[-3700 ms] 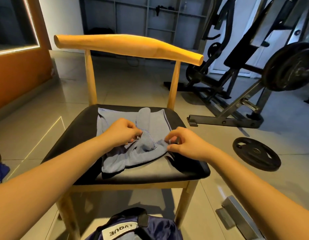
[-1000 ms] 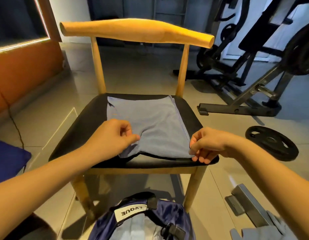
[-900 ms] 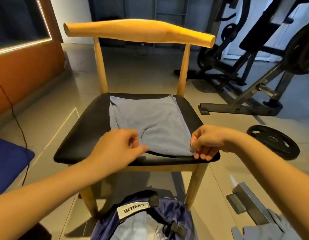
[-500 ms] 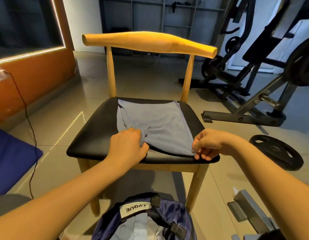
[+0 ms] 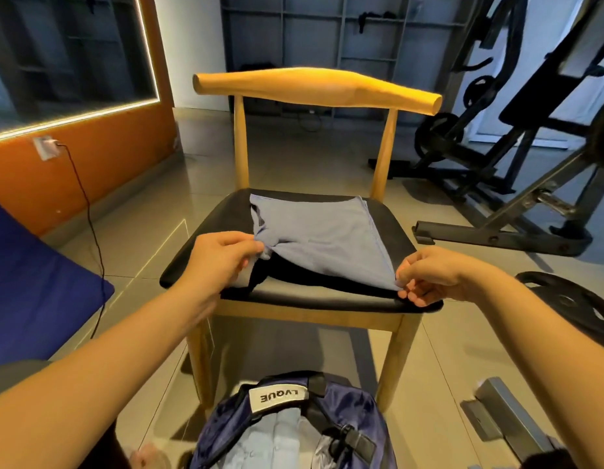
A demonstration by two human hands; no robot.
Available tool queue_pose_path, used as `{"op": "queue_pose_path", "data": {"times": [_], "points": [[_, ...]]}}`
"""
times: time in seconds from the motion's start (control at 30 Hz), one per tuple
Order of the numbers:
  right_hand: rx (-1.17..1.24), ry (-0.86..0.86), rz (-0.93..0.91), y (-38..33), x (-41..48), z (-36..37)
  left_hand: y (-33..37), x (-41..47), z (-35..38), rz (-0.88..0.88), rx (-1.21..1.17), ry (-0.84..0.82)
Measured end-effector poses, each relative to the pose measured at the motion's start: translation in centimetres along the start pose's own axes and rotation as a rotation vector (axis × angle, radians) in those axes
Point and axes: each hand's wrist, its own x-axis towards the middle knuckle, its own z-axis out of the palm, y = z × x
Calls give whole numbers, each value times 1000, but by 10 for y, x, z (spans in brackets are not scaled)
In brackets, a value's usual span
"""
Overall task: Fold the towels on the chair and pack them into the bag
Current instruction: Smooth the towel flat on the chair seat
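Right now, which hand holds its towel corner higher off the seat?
The left hand: its towel corner is lifted; the right hand pinches low at the seat edge.

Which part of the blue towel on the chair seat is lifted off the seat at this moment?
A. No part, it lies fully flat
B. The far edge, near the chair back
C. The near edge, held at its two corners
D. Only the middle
C: the left hand and the right hand each pinch a near corner of the blue towel, raising that edge over the chair seat while the far edge lies flat.
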Motion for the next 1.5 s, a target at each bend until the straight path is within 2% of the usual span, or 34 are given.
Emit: {"op": "queue_pose_path", "data": {"times": [0.13,0.2,0.27,0.33,0.47,0.63,0.83,0.97,1.07,1.17,1.27,1.33,1.4,1.47,1.5], "points": [[45,77,-5,5,1,-3,-13,8,-15,-146,-312,-50],[58,109,-8,7,0,-1,-20,7,-21,-275,-388,-62],[69,120,-6,9,-2,0,-28,3,-23,-386,-349,-54],[73,121,-3,9,-3,1,-33,-4,-20,-421,-211,-41],[59,137,3,9,-5,2,-37,-16,-9,-223,68,30],[61,151,8,9,-7,3,-41,-24,-8,-61,-13,184],[74,182,13,8,-7,3,-40,-18,-8,-109,-149,225],[142,205,24,10,-4,-1,-39,-5,-18,-187,-242,196],[227,203,37,12,-2,-5,-37,-2,-22,-176,-251,166],[240,188,55,13,-4,-8,-34,-6,-22,-121,-172,105],[133,197,54,16,-10,-8,-28,-14,-23,-49,-66,-12],[49,221,40,20,-13,-6,-29,-18,-26,71,150,-79],[-12,266,18,23,-16,-3,-35,-21,-27,155,470,-117],[-49,309,-3,24,-18,1,-44,-22,-25,93,684,-179],[-60,320,-8,24,-19,2,-48,-23,-23,23,693,-191]]}}
